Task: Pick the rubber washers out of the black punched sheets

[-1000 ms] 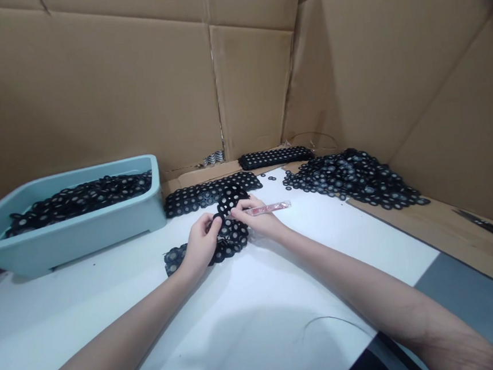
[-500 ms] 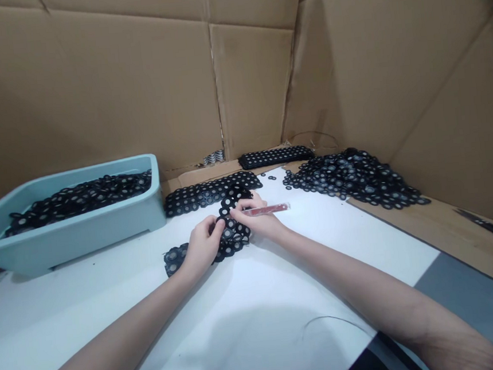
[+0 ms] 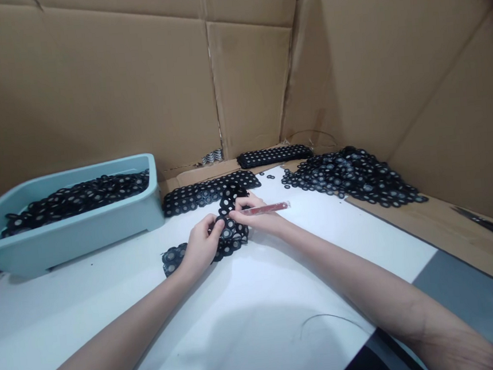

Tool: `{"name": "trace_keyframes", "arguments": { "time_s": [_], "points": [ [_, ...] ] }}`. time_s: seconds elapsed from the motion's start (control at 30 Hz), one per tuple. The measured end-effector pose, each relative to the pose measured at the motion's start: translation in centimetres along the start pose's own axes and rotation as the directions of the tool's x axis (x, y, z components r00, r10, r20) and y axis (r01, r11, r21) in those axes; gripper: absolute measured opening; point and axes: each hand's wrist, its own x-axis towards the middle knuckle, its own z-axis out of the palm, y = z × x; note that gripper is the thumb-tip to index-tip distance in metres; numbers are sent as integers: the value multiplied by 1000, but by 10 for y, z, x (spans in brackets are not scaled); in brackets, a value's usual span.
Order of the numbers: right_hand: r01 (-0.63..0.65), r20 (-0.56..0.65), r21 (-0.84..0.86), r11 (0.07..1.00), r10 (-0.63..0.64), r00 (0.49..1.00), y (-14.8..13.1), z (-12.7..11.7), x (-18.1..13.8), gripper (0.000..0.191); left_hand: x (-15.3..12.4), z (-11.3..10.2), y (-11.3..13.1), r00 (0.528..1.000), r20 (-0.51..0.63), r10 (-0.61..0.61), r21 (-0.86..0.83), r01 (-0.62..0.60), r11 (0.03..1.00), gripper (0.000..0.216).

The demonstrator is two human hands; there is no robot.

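Black rings with pale centres, joined into a sheet (image 3: 230,246), lie on the white table, folded up between my hands. My left hand (image 3: 203,239) pinches this sheet between thumb and fingers near its middle. In my right hand (image 3: 258,215) is a slim red-handled tool (image 3: 270,207), its handle pointing right and its tip hidden at the sheet. The fingers of that hand also touch the upper part of the sheet. Which ring the tool meets cannot be made out.
At left stands a pale blue tub (image 3: 102,212) full of black rings. Behind my hands lie one ring sheet (image 3: 195,194) and another bundle (image 3: 275,156). A heap of loose rings (image 3: 353,175) and a dark pointed tool (image 3: 492,227) are at right. Cardboard walls (image 3: 134,85) enclose the table.
The view has shifted very slightly. Both hands, the sheet and the red-handled tool keep nearly the same positions.
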Motion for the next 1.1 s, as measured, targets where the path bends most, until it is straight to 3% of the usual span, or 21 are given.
{"name": "trace_keyframes", "arguments": {
  "time_s": [0.23,0.33,0.57,0.8,0.97,1.1],
  "points": [
    [98,94,-38,994,-94,991,0,-7,2,22,-2,-1,4,1000,-7,25,28,-25,999,25],
    [93,125,-122,988,-77,989,-1,-7,2,22,-3,0,4,1000,-4,18,37,-17,999,24],
    [44,-72,-388,921,-78,994,-1,13,-3,18,-9,4,4,993,-115,4,202,19,979,27],
    [93,-85,-555,827,-168,982,0,17,-5,20,-10,6,7,992,-121,32,258,0,966,26],
    [89,-115,-564,821,-185,976,-6,15,-7,19,-8,4,6,992,-128,12,234,19,972,25],
    [86,-117,-418,904,-148,982,-3,11,-3,21,-7,5,4,993,-109,-44,195,64,979,25]
  ]
}}
